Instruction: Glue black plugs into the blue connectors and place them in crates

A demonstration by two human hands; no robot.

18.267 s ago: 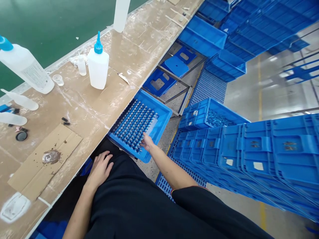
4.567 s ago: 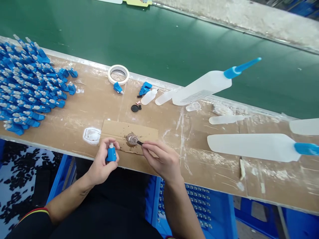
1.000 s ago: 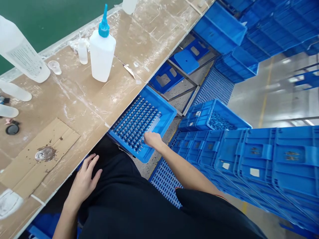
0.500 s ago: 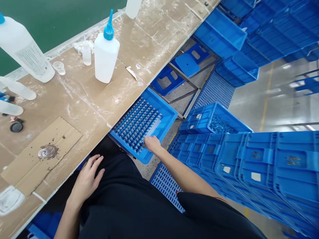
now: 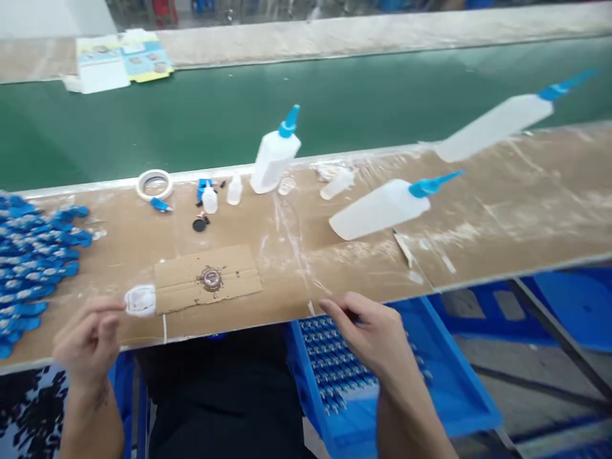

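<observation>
Dozens of small blue parts [image 5: 329, 363] sit in rows in the blue tray [image 5: 459, 376], low at the near edge of the table [image 5: 296, 287] and right of the person's lap. Those rows look to me like the share already dealt with. At the far left of the table lies a thick heap of similar blue pieces [image 5: 33, 261], its full spread out of my sight; whether these are waiting or finished I can't say. One more blue piece [image 5: 161, 205] lies against the tape roll [image 5: 141, 185].

Between them, a little cup [image 5: 211, 278] rests on a spattered strip of cardboard [image 5: 239, 274], with neither hand at it, so I'd judge this a pause between pieces. The right hand [image 5: 368, 325] is over the tray's far edge, fingers curled, thumb near the forefinger. The left hand [image 5: 90, 338], blurred, is half closed near the heap. I can't tell whether either pinches anything.
</observation>
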